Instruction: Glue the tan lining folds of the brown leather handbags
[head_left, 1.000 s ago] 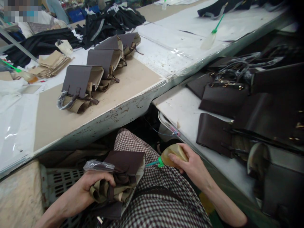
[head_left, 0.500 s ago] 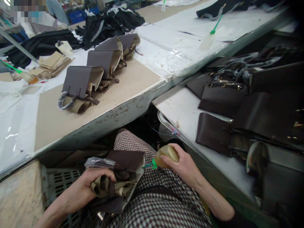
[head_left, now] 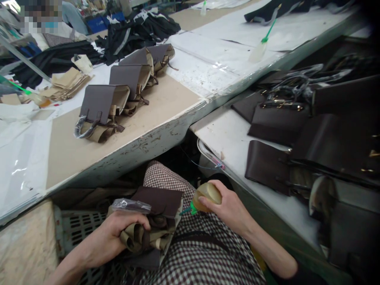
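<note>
Big tabletop (head_left: 166, 99) runs across the top, with a row of finished bags (head_left: 101, 103) standing on its tan sheet. Down low on the checked lap (head_left: 202, 257) sits one more brown bag (head_left: 158, 200) – flap up, tan lining and straps bunched out. The left hand (head_left: 115, 233) has its fingers curled tight round that bunched lining. The right hand (head_left: 230, 208) is wrapped round a small amber squeeze bottle (head_left: 208, 194), fingers closed on it, with the green nozzle (head_left: 192, 206) right at the bag's edge – can't tell if it touches.
</note>
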The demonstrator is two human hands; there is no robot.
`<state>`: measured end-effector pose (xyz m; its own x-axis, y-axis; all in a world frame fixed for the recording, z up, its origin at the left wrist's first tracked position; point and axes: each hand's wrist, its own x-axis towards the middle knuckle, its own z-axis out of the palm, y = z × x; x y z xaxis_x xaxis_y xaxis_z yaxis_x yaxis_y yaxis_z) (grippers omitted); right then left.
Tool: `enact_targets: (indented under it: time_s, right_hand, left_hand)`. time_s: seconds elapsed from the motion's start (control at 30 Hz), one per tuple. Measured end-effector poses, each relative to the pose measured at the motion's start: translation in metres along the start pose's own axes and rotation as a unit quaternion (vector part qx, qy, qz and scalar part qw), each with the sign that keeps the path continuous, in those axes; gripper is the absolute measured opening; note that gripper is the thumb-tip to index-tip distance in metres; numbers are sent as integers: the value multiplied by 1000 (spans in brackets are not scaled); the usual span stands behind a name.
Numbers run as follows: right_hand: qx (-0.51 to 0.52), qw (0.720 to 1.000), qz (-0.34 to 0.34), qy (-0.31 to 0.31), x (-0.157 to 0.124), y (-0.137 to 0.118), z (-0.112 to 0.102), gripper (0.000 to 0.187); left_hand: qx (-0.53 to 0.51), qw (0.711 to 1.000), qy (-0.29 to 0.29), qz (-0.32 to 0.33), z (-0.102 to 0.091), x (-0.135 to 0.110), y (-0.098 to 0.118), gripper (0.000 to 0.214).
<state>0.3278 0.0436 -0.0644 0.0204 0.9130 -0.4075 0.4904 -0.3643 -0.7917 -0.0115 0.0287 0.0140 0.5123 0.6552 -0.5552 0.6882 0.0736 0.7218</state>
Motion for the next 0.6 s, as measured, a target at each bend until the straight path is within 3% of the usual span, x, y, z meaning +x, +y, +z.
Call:
enact_targets:
  time_s: [0.23,0.5,0.6]
  right_hand:
    - [68,992,77,-73,0,12,1,31]
    - [82,989,117,-36,-2,22,8,32]
    - [96,986,125,-50,-6,24,10,31]
  left_hand:
    - [25,998,-36,39,9,3,10,33]
    - [41,999,-29,17,10,2,9,33]
    - [39,999,-8,22,9,3,10,30]
